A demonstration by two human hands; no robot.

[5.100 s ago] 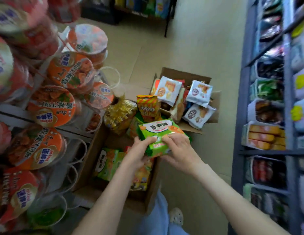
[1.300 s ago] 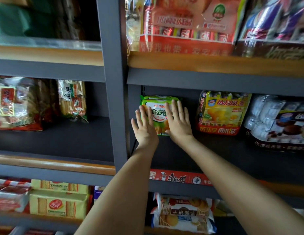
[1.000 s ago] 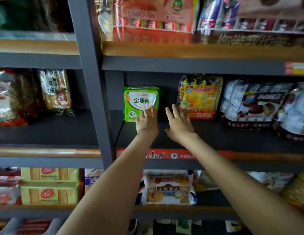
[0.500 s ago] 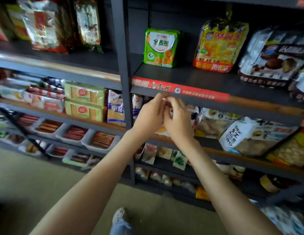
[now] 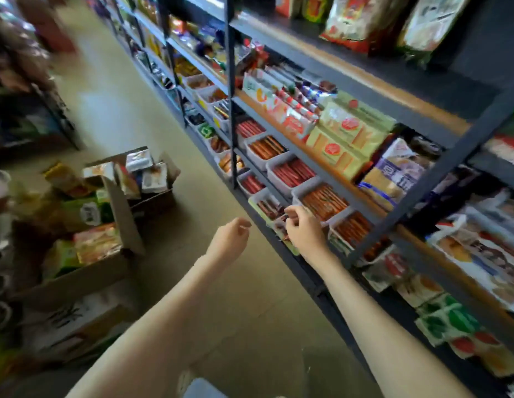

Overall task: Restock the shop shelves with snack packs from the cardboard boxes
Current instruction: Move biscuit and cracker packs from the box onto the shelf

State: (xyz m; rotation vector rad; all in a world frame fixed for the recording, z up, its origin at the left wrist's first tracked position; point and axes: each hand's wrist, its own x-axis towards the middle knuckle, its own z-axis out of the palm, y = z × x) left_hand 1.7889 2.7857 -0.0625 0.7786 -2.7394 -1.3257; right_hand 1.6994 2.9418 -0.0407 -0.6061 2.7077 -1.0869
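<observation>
1. Left hand (image 5: 231,239): fingers loosely curled, holding nothing. It hangs over the floor (image 5: 120,96), between the boxes on the left and the shelves (image 5: 336,67) on the right.
2. Right hand (image 5: 303,229): fingers curled in, thumb close to the fingertips, no pack visible in it. It sits just in front of the low shelf of red stick snacks (image 5: 290,173). Blur hides whether the fingertips touch a tray rim.
3. The task's stock is in two open boxes on the floor, left of the aisle. The near cardboard box (image 5: 123,219) has its flap standing up and holds a green pack (image 5: 89,212) and an orange-red pack (image 5: 98,242).
4. The far cardboard box (image 5: 155,201) is piled above its rim, with white packs (image 5: 139,160) on top.
5. Why there, my read: the boxes are parked opposite the shelving, so each pack is one turn and one reach away. The flaps are left open for grabbing without fuss.
6. Shelf layout: small sticks lie flat in trays down low. The yellow biscuit packs (image 5: 344,139) are stacked face-out above them, labels readable from the aisle.
7. With both hands empty and the head turned toward the boxes, this looks like the gap between placements. The next step is probably picking another pack.
8. Risk: the far box's heaped top could shed packs if one is pulled from underneath, so take from the top.
</observation>
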